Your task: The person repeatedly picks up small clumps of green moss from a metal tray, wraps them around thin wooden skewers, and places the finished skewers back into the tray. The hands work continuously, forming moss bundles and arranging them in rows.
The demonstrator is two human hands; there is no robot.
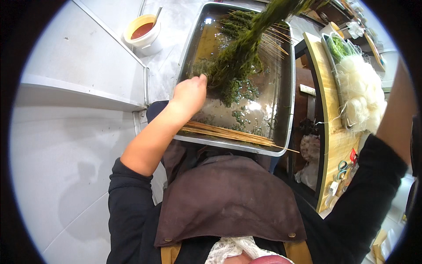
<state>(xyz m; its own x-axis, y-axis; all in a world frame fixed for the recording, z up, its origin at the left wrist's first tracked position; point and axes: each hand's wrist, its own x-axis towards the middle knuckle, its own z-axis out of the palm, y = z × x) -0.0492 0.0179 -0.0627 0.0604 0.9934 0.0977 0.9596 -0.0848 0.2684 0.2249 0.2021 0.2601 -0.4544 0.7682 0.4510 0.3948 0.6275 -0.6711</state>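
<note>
A long clump of stringy green seaweed (pixel 239 53) stretches from the wet metal tray (pixel 290 110) up past the top edge of the view. At the tray's left side, my left hand (pixel 190 93) is closed, its fingertips on strands at the lower left end of the clump. My right forearm (pixel 398 114) rises on the far right; that hand lies outside the picture. Thin wooden skewers (pixel 233 133) lie along the tray's near edge. More skewers (pixel 273 42) stick out of a second seaweed pile (pixel 235 24) at the far end. Loose green bits float in shallow liquid.
Beyond the tray's left side stands a white bucket (pixel 151 46) of reddish-brown liquid with a handle sticking out. A pale wall panel (pixel 79 57) rises on the left. On the right, a wooden table (pixel 334 145) holds a tray of white noodle-like strands (pixel 362 92) and scissors (pixel 342 169).
</note>
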